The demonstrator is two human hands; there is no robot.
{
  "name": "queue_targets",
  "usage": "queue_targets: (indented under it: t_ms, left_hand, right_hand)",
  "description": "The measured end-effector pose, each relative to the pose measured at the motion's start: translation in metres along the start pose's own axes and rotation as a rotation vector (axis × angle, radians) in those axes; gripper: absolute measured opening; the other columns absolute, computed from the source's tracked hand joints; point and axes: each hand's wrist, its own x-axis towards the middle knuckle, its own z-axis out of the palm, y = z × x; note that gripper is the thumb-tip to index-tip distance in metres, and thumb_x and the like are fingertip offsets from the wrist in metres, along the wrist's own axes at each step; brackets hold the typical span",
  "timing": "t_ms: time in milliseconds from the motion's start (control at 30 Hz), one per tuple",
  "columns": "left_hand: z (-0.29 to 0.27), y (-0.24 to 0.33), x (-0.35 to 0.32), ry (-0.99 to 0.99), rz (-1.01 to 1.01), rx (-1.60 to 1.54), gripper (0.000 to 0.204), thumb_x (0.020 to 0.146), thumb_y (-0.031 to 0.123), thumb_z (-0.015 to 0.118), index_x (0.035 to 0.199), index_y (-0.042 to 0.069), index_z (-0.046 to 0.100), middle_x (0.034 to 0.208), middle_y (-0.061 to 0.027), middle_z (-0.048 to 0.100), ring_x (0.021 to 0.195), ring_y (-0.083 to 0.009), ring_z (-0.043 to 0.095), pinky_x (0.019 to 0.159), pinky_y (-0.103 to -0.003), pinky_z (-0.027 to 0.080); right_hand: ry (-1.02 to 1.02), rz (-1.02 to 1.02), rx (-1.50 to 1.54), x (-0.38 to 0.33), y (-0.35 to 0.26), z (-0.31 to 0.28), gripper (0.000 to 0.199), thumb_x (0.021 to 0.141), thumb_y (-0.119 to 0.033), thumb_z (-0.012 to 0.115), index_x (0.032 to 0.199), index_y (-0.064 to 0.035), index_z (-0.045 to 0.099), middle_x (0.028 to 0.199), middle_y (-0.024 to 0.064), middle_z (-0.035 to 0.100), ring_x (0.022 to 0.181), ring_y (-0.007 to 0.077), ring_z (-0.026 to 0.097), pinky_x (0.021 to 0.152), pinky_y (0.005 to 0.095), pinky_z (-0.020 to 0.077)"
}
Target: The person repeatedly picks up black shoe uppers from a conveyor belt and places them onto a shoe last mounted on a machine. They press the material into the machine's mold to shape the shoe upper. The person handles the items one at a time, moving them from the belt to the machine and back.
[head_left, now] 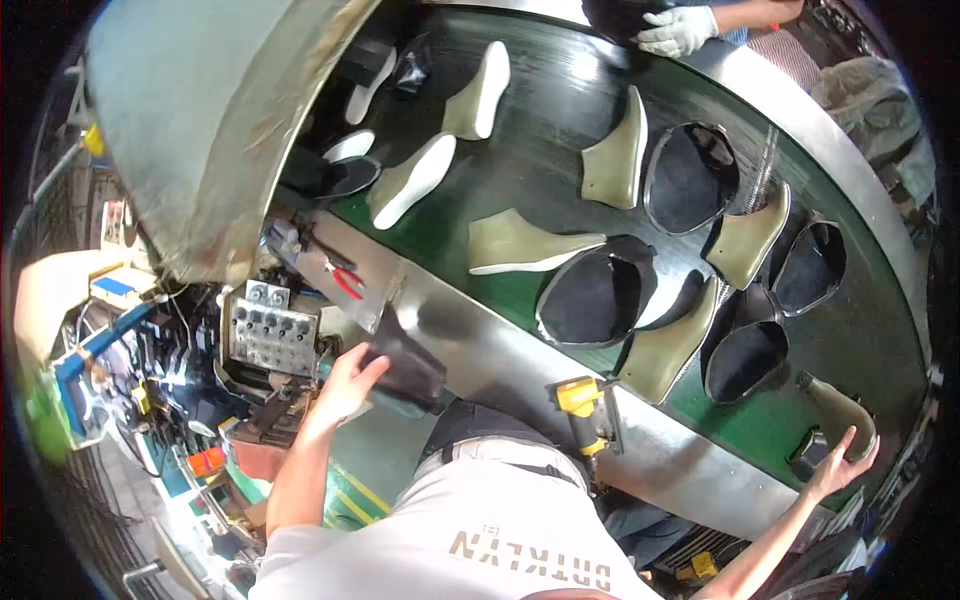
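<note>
My left hand (350,385) is at the near metal edge of the conveyor, its fingers closed on a dark leather-like piece (408,368), which hangs over that edge. My right hand (845,468) reaches to the far right end and grips an olive shoe last (838,412) by its rounded end. Just left of that hand lies a small dark shoe upper (808,452). Several more olive lasts (675,350) lie on the belt, some with white soles (420,180). Black uppers (590,295) with wide openings lie among them.
The green conveyor belt (420,250) curves ahead of me. A yellow nail gun (585,410) hangs at its near metal rim, and red-handled pliers (347,282) lie to the left. A metal hood (210,120) covers the left end. Across the belt is a co-worker's gloved hand (680,32).
</note>
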Motion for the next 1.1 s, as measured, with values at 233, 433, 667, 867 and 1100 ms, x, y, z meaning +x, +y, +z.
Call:
queue_targets:
  t_ms: [233,433,667,867,1100]
  left_hand:
    - [-0.008,0.015,-0.02,-0.209,0.589,0.246,0.03,0.093,0.025,0.063,0.092,-0.003,0.054,0.073,-0.0125,0.053,0.063,-0.0164,0.046,0.057,-0.033,0.04]
    - [-0.008,-0.021,-0.052,-0.47,0.417,-1.39,0.044,0.096,0.021,0.061,0.13,-0.004,0.05,0.116,-0.0107,0.065,0.105,-0.0184,0.064,0.093,-0.033,0.051]
    - [-0.056,-0.148,-0.045,-0.495,0.025,-1.699,0.031,0.098,0.026,0.054,0.118,0.003,0.061,0.108,-0.0091,0.07,0.093,-0.0192,0.068,0.082,-0.032,0.055]
    - [-0.127,-0.191,-0.101,-0.064,-0.239,-1.733,0.033,0.099,0.029,0.049,0.119,0.005,0.061,0.114,-0.0097,0.066,0.1,-0.0231,0.065,0.09,-0.037,0.051]
    - [-0.142,-0.258,-0.109,0.107,0.306,-0.837,0.04,0.094,0.021,0.058,0.128,-0.001,0.054,0.125,-0.0137,0.06,0.114,-0.0232,0.058,0.099,-0.036,0.047]
  right_hand:
    - [-0.239,-0.169,0.144,-0.049,-0.2,-0.034,0.041,0.097,-0.02,0.061,0.133,-0.0025,0.052,0.137,0.0105,0.054,0.121,0.0217,0.052,0.106,0.0348,0.0381]
    - [-0.396,0.392,0.84,-0.201,-0.328,0.037,0.049,0.095,-0.025,0.063,0.138,-0.0061,0.046,0.129,0.0122,0.055,0.115,0.0224,0.055,0.098,0.0398,0.0468]
    - [-0.82,1.236,1.584,-0.364,-0.445,0.098,0.043,0.094,-0.03,0.063,0.13,-0.0069,0.056,0.131,0.0102,0.058,0.122,0.0236,0.054,0.106,0.0439,0.0437]
    - [-1.09,1.131,1.488,-0.441,-0.54,0.105,0.042,0.097,-0.033,0.056,0.128,-0.0049,0.056,0.126,0.0094,0.061,0.115,0.0241,0.058,0.101,0.0416,0.0466]
    - [-1.125,1.336,1.132,-0.492,-0.6,0.091,0.038,0.096,-0.032,0.056,0.121,-0.0031,0.058,0.117,0.0106,0.064,0.107,0.0237,0.062,0.092,0.0413,0.0528]
